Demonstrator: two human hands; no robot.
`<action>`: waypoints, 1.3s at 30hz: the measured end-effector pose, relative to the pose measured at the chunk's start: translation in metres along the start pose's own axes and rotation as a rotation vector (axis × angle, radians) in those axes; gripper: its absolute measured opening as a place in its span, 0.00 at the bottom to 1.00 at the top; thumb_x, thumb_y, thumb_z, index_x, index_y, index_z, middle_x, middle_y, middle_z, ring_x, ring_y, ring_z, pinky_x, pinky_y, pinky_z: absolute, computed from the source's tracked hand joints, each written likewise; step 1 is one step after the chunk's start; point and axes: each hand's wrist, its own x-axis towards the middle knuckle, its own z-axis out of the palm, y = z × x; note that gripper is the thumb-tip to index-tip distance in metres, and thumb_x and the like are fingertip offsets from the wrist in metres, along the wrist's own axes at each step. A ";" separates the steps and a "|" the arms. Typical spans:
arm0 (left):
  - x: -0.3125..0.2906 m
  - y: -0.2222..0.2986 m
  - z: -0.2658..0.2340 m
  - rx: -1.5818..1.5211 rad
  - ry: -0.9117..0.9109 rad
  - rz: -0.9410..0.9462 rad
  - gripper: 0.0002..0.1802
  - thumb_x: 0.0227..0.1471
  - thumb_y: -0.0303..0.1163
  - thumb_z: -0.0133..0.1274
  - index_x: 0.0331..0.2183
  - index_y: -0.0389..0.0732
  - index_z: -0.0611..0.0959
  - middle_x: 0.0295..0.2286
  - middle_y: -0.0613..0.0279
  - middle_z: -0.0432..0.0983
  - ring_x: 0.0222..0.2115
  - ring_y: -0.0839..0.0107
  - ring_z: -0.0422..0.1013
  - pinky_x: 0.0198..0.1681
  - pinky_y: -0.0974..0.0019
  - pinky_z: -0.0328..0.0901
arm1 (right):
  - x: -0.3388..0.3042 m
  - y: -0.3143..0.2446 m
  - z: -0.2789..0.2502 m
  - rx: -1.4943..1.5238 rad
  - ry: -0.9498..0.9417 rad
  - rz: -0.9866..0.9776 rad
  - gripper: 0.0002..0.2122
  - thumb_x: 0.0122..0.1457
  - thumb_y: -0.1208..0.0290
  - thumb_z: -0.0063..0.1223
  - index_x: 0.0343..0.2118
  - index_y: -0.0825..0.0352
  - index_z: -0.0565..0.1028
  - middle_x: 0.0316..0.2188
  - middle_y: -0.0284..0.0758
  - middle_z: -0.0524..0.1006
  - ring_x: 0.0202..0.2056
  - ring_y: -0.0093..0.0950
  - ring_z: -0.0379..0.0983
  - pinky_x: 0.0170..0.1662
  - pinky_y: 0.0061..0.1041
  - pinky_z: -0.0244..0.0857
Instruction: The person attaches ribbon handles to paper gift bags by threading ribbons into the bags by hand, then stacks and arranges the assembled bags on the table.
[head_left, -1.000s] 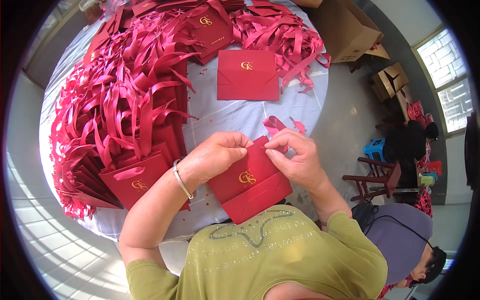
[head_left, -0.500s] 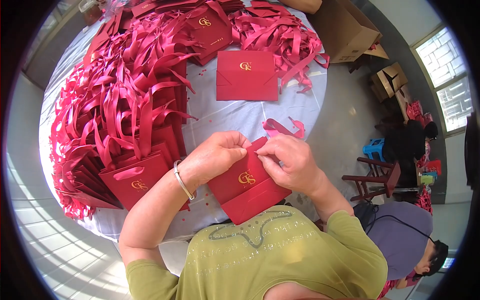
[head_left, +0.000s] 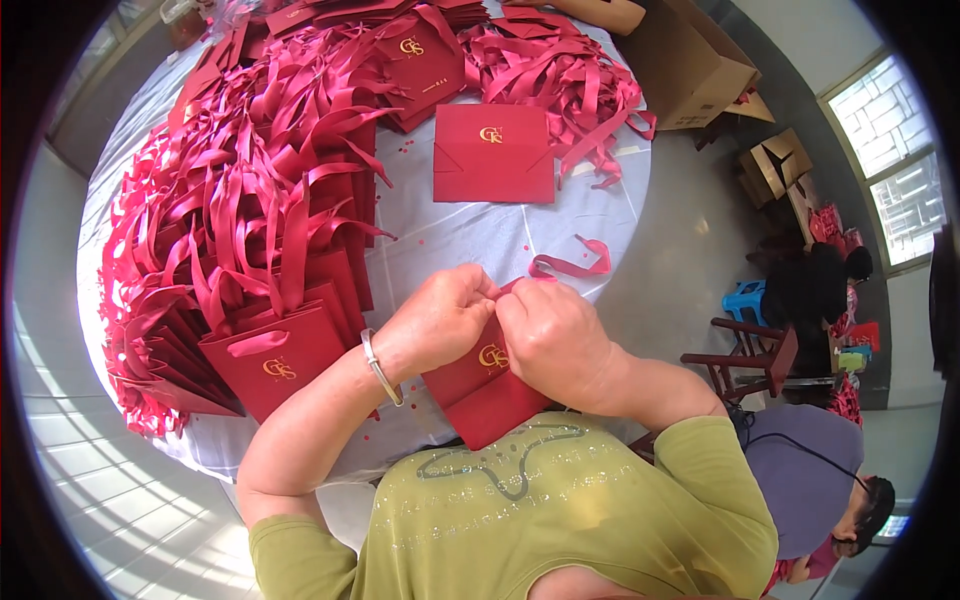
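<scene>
I hold a flat red paper gift bag (head_left: 487,392) with a gold emblem against my chest, over the near edge of the round table (head_left: 470,235). My left hand (head_left: 437,320) and my right hand (head_left: 553,335) are both closed on the bag's top edge, fingertips touching each other there. A red ribbon (head_left: 572,264) lies loose on the tablecloth just beyond my hands. A silver bangle (head_left: 380,366) sits on my left wrist.
A big heap of finished red bags with ribbon handles (head_left: 250,240) fills the table's left. One flat bag (head_left: 493,153) lies alone mid-table, loose ribbons (head_left: 560,80) behind it. Cardboard boxes (head_left: 690,60), stools (head_left: 745,350) and another person (head_left: 820,490) are at the right.
My right hand has moved left along the bag's top edge until it meets my left hand. The bag has stayed in place.
</scene>
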 end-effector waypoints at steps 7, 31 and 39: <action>-0.003 -0.003 0.005 0.065 0.105 0.145 0.05 0.55 0.22 0.50 0.34 0.31 0.78 0.25 0.58 0.77 0.27 0.77 0.70 0.34 0.68 0.68 | 0.009 0.024 -0.010 0.485 -0.085 0.252 0.04 0.50 0.74 0.60 0.26 0.68 0.76 0.25 0.39 0.76 0.29 0.40 0.76 0.35 0.36 0.71; -0.023 0.015 0.041 0.544 0.379 0.497 0.13 0.46 0.26 0.65 0.29 0.40 0.74 0.20 0.53 0.79 0.21 0.55 0.77 0.23 0.60 0.69 | 0.077 0.085 0.004 1.096 -1.257 0.352 0.10 0.51 0.76 0.63 0.36 0.67 0.77 0.26 0.28 0.77 0.25 0.16 0.70 0.25 0.19 0.63; -0.018 0.014 0.037 0.423 0.355 0.459 0.13 0.46 0.25 0.64 0.29 0.39 0.74 0.19 0.54 0.79 0.20 0.59 0.77 0.24 0.64 0.68 | 0.058 0.082 0.010 1.048 -0.416 0.304 0.08 0.49 0.80 0.61 0.32 0.69 0.74 0.23 0.30 0.78 0.24 0.16 0.72 0.26 0.20 0.66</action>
